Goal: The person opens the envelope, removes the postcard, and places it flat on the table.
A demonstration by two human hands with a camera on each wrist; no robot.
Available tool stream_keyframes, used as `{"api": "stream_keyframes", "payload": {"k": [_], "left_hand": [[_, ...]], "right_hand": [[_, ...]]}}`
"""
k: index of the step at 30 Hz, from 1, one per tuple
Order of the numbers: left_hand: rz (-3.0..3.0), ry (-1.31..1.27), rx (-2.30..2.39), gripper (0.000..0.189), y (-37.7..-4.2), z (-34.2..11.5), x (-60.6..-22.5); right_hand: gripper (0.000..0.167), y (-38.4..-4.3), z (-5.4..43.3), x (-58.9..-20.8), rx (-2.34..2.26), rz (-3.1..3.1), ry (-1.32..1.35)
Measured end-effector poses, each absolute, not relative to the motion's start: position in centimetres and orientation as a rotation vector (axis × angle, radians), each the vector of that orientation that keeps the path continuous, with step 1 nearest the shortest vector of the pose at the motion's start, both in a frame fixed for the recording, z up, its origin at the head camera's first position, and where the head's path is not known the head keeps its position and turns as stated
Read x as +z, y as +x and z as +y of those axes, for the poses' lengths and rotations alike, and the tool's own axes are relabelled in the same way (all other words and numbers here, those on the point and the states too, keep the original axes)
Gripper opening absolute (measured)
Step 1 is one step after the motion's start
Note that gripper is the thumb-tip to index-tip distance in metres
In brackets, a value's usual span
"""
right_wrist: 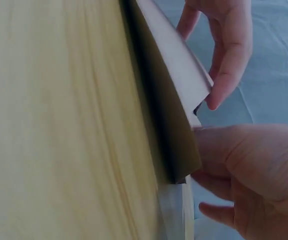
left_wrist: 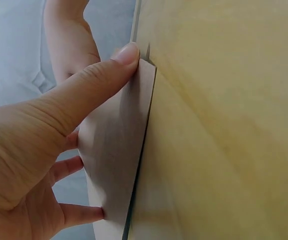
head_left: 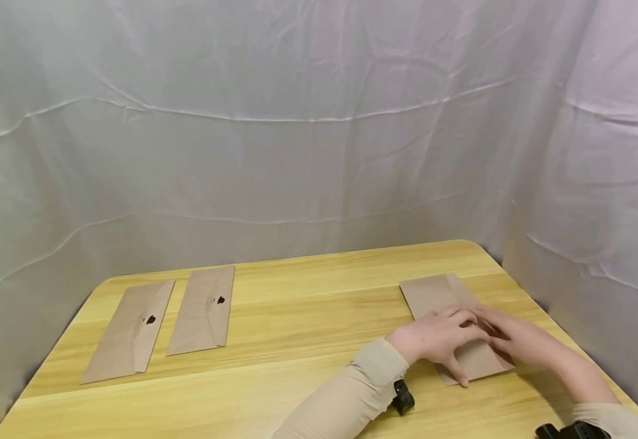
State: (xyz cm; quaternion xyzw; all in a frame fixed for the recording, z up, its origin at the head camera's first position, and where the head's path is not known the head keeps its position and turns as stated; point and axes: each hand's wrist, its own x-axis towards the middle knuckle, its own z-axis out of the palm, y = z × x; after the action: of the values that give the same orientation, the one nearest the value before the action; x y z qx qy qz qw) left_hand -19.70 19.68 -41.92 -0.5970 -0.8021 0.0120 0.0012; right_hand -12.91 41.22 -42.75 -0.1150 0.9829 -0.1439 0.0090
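Observation:
A brown paper envelope lies at the right of the table, under both hands. My left hand arches over it with spread fingers. In the left wrist view, its thumb reaches the envelope's corner while several fingertips touch the paper face. From the right, my right hand grips the envelope near its flap side, fingers close to the left hand's. The right wrist view shows that hand at the end of the envelope, its fingertips partly hidden behind the paper. One long side stands raised off the wood there.
Two more brown envelopes, one nearer the left edge and one beside it, lie flat with dark round marks on them. Pale curtains hang behind and beside the wooden table.

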Motion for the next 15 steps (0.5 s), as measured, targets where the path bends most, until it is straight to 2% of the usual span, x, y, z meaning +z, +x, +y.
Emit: {"api": "stream_keyframes", "payload": {"k": [6, 15], "left_hand": [[-2.482, -1.904, 0.02, 0.089, -20.0, 19.7, -42.0], [-2.464, -1.922, 0.033, 0.09, -19.9, 19.7, -41.9]], "right_hand": [[0.056, -13.6, 41.1, -42.5, -0.46, 3.038, -0.425], [0.046, -14.4, 41.0, -42.8, -0.422, 2.984, -0.423]]}}
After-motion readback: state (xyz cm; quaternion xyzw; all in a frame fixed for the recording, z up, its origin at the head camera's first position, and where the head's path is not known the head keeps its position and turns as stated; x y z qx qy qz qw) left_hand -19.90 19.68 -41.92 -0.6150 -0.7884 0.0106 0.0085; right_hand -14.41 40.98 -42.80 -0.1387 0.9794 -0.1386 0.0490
